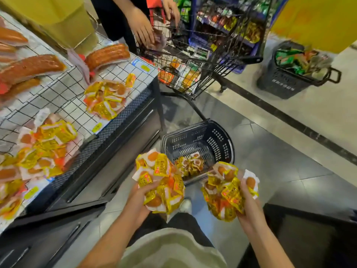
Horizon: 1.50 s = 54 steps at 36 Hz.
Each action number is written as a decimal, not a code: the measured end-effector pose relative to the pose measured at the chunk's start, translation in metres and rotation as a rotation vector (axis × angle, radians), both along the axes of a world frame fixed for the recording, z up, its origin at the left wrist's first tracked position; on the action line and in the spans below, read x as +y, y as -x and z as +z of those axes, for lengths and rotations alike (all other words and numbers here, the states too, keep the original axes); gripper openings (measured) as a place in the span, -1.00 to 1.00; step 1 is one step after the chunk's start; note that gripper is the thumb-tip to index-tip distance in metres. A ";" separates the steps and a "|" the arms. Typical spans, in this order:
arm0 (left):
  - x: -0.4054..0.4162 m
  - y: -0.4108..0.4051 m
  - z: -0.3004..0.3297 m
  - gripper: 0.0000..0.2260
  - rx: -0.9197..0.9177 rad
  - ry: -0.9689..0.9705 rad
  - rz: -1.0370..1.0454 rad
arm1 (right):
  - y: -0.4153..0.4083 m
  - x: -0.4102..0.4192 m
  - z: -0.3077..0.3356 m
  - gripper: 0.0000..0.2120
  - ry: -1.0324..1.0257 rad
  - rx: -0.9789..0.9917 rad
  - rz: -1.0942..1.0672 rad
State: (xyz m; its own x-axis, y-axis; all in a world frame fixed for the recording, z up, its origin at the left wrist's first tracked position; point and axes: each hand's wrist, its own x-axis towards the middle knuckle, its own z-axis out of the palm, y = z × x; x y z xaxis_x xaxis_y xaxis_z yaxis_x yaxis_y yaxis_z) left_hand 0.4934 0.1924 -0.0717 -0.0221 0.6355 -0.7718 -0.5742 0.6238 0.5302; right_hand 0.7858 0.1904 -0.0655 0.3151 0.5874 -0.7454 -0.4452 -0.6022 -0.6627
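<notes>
- Head view: the left hand (141, 198) and the right hand (249, 206) each hold a heaped bunch of packets (160, 180) in the air, just above the basket (218, 140) on the floor.
- The fingers (151, 185) of both hands are curled and clamped on their bunch from below and the side. Some packets stick out loose at the top.
- Step, as I judge it: carrying packets between basket and worktop (63, 93). Only a few lie in the basket bottom, while piles (105, 99) lie on the worktop, so stocking the worktop looks likelier. The direction cannot be told for sure.
- The next move would then call for a swing left and up to the worktop, both bunches squeezed so none slips, then fingers spread over a bare patch beside the piles.
- Packets: small, flat, glossy yellow-and-white pouches, each showing a round orange-brown piece. They look slippery and are loosely stacked.
- Nearby: sausages (31, 67) on the worktop, and another person's hand (143, 28) at a cart (202, 70).
</notes>
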 end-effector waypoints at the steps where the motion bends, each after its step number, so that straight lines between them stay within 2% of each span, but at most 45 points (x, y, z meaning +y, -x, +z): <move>1: 0.007 -0.002 -0.006 -0.58 -0.004 0.005 -0.013 | -0.001 0.002 -0.002 -0.43 0.014 -0.013 -0.018; 4: 0.030 -0.007 -0.029 -0.60 0.001 0.019 -0.046 | -0.002 0.011 -0.014 -0.53 0.061 -0.045 -0.079; 8: 0.062 -0.013 -0.072 -0.50 0.056 0.049 -0.151 | -0.002 0.029 -0.043 -0.59 0.120 -0.078 -0.124; 15: 0.111 -0.031 -0.176 -0.46 0.099 0.149 -0.228 | -0.004 0.082 -0.141 -0.53 0.179 -0.223 -0.067; 19: 0.140 -0.049 -0.249 -0.44 0.150 0.189 -0.233 | -0.018 0.121 -0.217 -0.47 0.257 -0.382 0.110; 22: 0.162 -0.069 -0.310 -0.39 0.193 0.210 -0.213 | -0.027 0.154 -0.286 -0.61 0.151 -0.301 0.168; 24: 0.174 -0.085 -0.353 -0.42 0.203 0.216 -0.193 | -0.034 0.177 -0.340 -0.61 0.111 -0.290 0.154; 29: 0.191 -0.114 -0.460 -0.53 0.260 0.290 -0.184 | -0.048 0.227 -0.469 -0.82 0.172 -0.440 0.216; 30: 0.193 -0.118 -0.480 -0.53 0.263 0.292 -0.213 | -0.050 0.234 -0.492 -0.81 0.193 -0.457 0.247; 33: 0.197 -0.124 -0.532 -0.47 0.284 0.353 -0.246 | -0.057 0.252 -0.553 -0.58 0.258 -0.531 0.346; 35: 0.198 -0.125 -0.559 -0.40 0.303 0.415 -0.210 | -0.063 0.259 -0.586 -0.59 0.256 -0.544 0.375; 38: 0.197 -0.130 -0.589 -0.39 0.308 0.453 -0.162 | -0.071 0.261 -0.625 -0.82 0.211 -0.444 0.332; 41: 0.191 -0.131 -0.608 -0.42 0.352 0.472 -0.109 | -0.083 0.254 -0.663 -0.82 0.334 -0.443 0.307; 44: 0.185 -0.131 -0.617 -0.30 0.372 0.487 -0.108 | -0.087 0.249 -0.686 -0.86 0.567 -0.355 0.473; 46: 0.182 -0.133 -0.623 -0.30 0.423 0.512 -0.109 | -0.089 0.250 -0.697 -0.92 0.613 -0.346 0.574; 47: 0.182 -0.134 -0.625 -0.33 0.455 0.524 -0.128 | -0.089 0.252 -0.700 -0.90 0.619 -0.378 0.606; 49: 0.185 -0.136 -0.626 -0.38 0.508 0.543 -0.169 | -0.085 0.257 -0.697 -0.65 0.635 -0.424 0.663; 54: 0.210 -0.127 -0.628 -0.46 0.497 0.510 -0.094 | -0.085 0.268 -0.688 -0.61 0.648 -0.389 0.728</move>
State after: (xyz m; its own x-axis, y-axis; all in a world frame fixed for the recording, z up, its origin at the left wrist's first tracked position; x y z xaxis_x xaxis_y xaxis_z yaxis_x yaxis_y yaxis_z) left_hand 0.6205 0.4022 -0.6996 -0.4106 0.2148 -0.8862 -0.2724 0.8986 0.3440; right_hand 0.8709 0.4581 -0.7539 0.3311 0.2561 -0.9082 0.3419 -0.9296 -0.1375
